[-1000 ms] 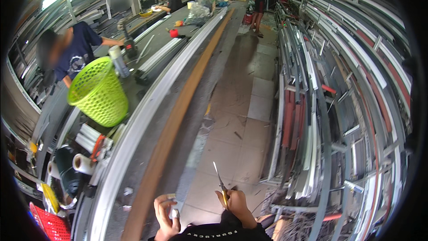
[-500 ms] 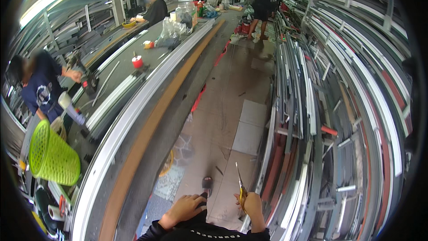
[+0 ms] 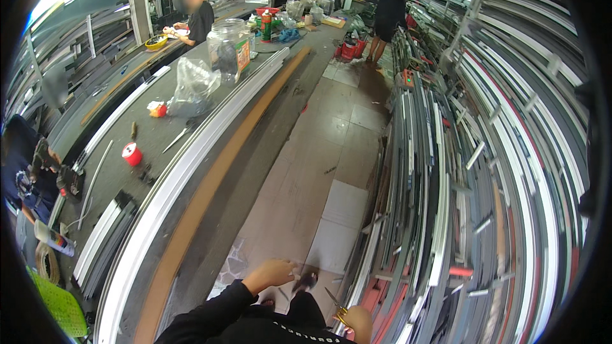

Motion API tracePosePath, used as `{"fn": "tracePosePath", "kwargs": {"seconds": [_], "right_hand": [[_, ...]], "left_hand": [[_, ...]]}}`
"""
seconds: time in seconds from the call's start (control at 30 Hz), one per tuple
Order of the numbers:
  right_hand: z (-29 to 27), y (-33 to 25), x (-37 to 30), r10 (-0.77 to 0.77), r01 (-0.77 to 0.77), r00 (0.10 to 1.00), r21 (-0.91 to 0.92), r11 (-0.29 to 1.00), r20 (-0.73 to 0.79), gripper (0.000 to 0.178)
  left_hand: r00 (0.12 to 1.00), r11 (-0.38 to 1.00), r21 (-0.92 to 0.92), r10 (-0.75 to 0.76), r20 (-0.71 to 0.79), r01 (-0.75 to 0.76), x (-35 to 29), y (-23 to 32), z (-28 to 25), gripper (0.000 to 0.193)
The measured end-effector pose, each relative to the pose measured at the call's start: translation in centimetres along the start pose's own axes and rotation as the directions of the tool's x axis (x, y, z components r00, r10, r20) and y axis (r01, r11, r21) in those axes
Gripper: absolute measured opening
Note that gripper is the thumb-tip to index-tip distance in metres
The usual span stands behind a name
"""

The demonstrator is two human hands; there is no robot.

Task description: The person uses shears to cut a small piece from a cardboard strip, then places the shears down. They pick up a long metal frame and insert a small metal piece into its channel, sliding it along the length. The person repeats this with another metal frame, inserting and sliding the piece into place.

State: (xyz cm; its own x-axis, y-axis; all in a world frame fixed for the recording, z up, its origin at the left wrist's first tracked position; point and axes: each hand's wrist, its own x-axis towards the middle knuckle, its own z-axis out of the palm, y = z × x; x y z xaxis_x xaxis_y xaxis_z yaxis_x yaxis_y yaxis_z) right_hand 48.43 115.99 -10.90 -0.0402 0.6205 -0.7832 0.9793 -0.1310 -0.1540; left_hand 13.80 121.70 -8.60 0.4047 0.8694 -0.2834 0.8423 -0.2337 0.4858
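Observation:
Low in the view, my right hand (image 3: 358,320) is closed around the yellow handles of a pair of scissors (image 3: 333,299). Their metal blades point up and away, beside the racked profiles. My left hand (image 3: 275,274) hangs in front of my body over the floor, slightly blurred. Its fingers look loosely apart, and nothing shows in them. To its left runs the long workbench, with a white profile (image 3: 186,167) and a brown strip (image 3: 215,175) along its edge.
Racks of long profiles (image 3: 440,172) line the right side of the tiled aisle (image 3: 319,153). On the bench stand a clear jar (image 3: 223,51), a plastic bag (image 3: 194,83) and a red spool (image 3: 132,154). One person (image 3: 387,19) stands ahead; two others are at the left.
My view has moved forward along the aisle. The green basket has slid toward the lower left edge. My left hand has shifted slightly left and up; the scissors stay in my right hand.

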Motion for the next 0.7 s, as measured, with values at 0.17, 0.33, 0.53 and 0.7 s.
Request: {"fn": "tracePosePath", "kwargs": {"seconds": [0.17,0.33,0.53,0.7], "right_hand": [[-12.0,0.5,11.8,-0.083,0.036,0.982,0.266,0.963,0.167,0.036],[-27.8,-3.3,20.0,-0.097,0.106,0.992,-0.139,0.985,0.075,0.050],[-51.3,-8.7,28.1,-0.160,0.097,0.953,-0.244,0.965,-0.257,0.069],[-62.0,-16.0,36.2,-0.356,0.205,0.845,-0.372,0.905,-0.400,0.071]], "left_hand": [[0.992,0.992,0.079,-0.101,0.073,0.095,15.5,-1.6,-4.5,0.050],[0.948,0.984,0.039,-0.175,0.266,0.171,27.9,-2.6,-9.5,0.053],[0.989,0.986,-0.153,-0.086,-0.121,0.067,38.8,-6.6,-14.8,0.051],[0.929,0.939,-0.121,-0.290,0.232,0.323,47.2,-13.4,-19.8,0.058]]}}
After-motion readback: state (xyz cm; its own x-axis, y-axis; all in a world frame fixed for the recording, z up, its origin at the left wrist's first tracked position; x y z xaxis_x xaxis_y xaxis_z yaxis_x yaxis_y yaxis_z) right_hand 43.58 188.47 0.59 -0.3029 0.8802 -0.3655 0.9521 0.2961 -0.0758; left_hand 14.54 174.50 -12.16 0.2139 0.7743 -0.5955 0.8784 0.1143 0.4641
